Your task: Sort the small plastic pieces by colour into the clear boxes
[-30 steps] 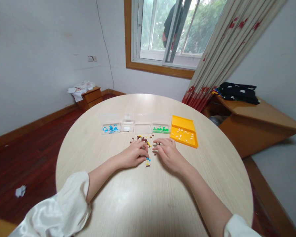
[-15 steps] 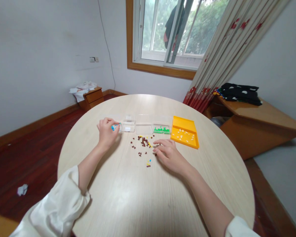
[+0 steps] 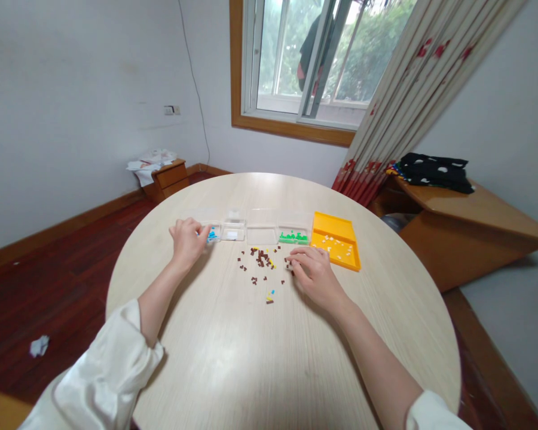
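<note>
Hovering at the blue box, your left hand (image 3: 187, 242) has thumb and index tips at its left end; can't tell if they're apart or pinched on a piece, your own hand blocks it. Right hand (image 3: 314, 270): fingers loosely bent, thumb apart from them, nothing visibly gripped. Brown bits lie right by those tips; contact unclear. My read: it's parked low so the loose parts stay within reach.

Between your hands, the brown pieces (image 3: 260, 258) lie scattered mid-table, some yellow pieces (image 3: 271, 261) mixed in. Your side of that: a small brown-and-yellow cluster (image 3: 269, 301), one blue piece (image 3: 273, 292) just beside it.

Further out, boxes line up toward the table's far edge: blue pieces (image 3: 212, 233) at the left end, green pieces (image 3: 293, 237) right of centre, orange case (image 3: 334, 224) with white pieces (image 3: 332, 245) nearest the right edge. Likely one colour per container to avoid mixing, lids back for finger access.
</note>
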Tool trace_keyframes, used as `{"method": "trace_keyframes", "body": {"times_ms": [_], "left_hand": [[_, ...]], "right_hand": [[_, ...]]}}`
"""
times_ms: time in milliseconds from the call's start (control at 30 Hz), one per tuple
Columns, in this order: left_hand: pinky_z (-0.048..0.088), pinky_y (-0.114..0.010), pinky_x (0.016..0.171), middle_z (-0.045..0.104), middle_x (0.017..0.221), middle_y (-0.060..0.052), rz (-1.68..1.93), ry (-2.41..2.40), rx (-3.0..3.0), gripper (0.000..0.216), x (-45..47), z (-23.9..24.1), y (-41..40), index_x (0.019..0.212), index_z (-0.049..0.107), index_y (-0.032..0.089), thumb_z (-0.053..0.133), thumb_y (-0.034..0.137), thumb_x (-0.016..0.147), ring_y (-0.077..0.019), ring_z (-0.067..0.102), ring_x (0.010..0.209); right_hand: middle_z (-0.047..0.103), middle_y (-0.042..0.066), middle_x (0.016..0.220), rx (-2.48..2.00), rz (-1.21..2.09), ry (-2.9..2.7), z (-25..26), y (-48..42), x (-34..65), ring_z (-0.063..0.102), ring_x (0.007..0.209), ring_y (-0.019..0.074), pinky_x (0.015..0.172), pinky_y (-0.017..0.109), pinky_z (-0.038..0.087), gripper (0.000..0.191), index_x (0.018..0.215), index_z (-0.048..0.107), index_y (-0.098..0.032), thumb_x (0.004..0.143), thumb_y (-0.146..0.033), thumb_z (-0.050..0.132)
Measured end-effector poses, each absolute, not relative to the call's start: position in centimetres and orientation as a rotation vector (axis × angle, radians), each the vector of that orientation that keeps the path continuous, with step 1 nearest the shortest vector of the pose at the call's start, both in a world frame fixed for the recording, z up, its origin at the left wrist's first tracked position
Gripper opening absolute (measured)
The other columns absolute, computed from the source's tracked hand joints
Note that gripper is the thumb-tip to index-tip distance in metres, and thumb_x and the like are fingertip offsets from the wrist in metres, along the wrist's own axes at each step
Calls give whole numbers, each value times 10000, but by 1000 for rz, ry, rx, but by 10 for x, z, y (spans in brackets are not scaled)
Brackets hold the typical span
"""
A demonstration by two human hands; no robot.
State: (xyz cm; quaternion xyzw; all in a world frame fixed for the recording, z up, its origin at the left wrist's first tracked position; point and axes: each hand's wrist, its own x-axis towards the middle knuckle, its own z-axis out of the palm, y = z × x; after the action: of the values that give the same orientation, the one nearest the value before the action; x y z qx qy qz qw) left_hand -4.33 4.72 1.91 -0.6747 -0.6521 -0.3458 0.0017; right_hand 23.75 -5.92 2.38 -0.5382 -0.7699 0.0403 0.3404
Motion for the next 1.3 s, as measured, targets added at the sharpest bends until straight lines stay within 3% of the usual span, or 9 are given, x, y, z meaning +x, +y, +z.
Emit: {"method": "trace_keyframes", "body": {"times_ms": [100,167,233,367,600,900,1100,1300], "left_hand": [[335,-381,821,548,772,-44,-1112,-1659,-2581,250,-20,18,29,596,586,164,577,274,820,-208,475,837],[334,-367,843,558,904,-46,-1062,-1285,-2906,115,-2,17,13,796,683,217,579,252,828,-201,472,898],[336,-358,855,557,987,-49,-947,-974,-3144,186,13,16,-3,947,689,274,539,209,858,-197,466,946],[330,-364,848,565,1008,-57,-755,-694,-3323,237,28,11,-16,976,699,305,517,191,876,-208,452,972],[338,-349,794,595,949,-59,-647,-628,-3350,203,32,4,-13,897,719,272,531,200,873,-201,446,902],[323,-343,781,609,912,-52,-755,-812,-3258,147,30,8,-12,790,672,205,544,203,862,-198,470,899],[324,-373,819,595,896,-52,-1240,-1559,-2567,148,-11,18,24,799,666,205,524,210,841,-222,483,913],[317,-412,845,582,896,-69,-1225,-2056,-2031,127,-63,20,60,773,639,191,528,245,802,-273,479,968]], "right_hand": [[661,80,981,-1417,92,-1974,23,-58,238,559,971,218,879,418,318,241,854,661,-188,883,-223,424],[663,77,977,-1423,92,-1972,22,-57,238,560,969,219,882,421,315,238,855,661,-189,882,-222,427],[664,75,978,-1428,101,-1978,20,-57,238,559,971,219,887,424,312,237,860,660,-190,882,-221,426],[662,74,978,-1439,112,-1984,17,-55,238,556,969,216,888,420,314,238,868,658,-191,885,-223,423],[664,75,973,-1441,106,-1998,15,-53,238,557,964,212,882,406,321,233,872,659,-185,886,-226,430],[671,67,957,-1447,95,-1978,13,-52,241,570,951,212,874,405,327,235,857,652,-197,885,-234,422],[680,73,887,-1531,-61,-1795,8,-45,258,586,893,223,836,390,363,226,833,644,-192,866,-230,424],[676,80,877,-1591,-203,-1640,8,-40,274,587,883,230,822,385,382,260,814,645,-185,876,-249,400]]}}
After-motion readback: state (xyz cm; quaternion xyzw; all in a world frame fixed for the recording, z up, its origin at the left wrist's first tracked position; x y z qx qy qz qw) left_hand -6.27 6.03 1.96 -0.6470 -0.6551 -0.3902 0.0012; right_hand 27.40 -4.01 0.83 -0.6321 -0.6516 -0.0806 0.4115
